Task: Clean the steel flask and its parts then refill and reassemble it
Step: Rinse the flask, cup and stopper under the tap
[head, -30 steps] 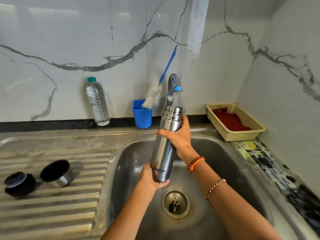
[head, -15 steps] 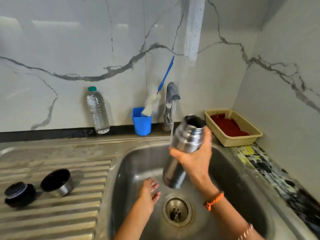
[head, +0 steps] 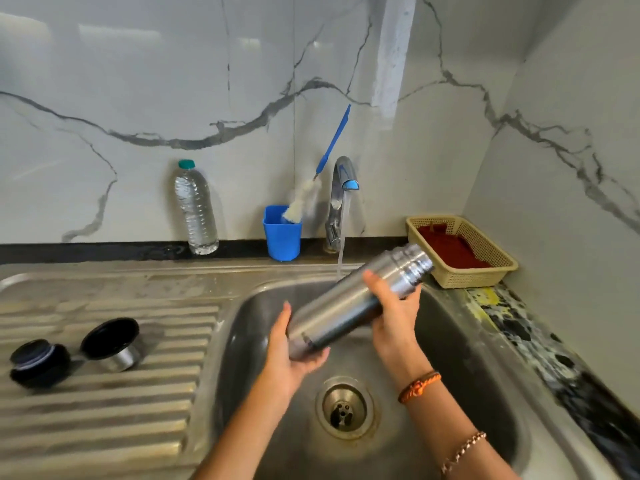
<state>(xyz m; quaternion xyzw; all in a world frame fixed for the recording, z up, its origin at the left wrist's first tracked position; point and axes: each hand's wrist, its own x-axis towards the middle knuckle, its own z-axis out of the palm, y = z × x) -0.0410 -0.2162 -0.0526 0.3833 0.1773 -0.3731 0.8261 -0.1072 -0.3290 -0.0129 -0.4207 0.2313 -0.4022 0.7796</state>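
The steel flask (head: 349, 299) lies nearly on its side over the sink basin (head: 460, 362), its open threaded mouth pointing up and right. My right hand (head: 391, 313) grips it just below the neck. My left hand (head: 291, 355) cups its base from below, fingers curled round the bottom. The tap (head: 341, 188) runs, and its stream falls just behind the flask's body. On the ribbed drainboard (head: 104, 410) at the left lie the steel cup lid (head: 112, 344), on its side, and the black stopper (head: 38, 363).
Against the back wall stand a clear water bottle (head: 195, 209) and a blue cup (head: 282, 233) holding a blue-handled bottle brush (head: 318, 181). A beige basket (head: 485, 275) with a red cloth (head: 450, 247) sits at the right corner. The drain (head: 344, 407) is below my hands.
The flask left the tap's spout, where it stood upright, and tipped over to lie nearly level. My left hand let go of the base, then took it again from below.
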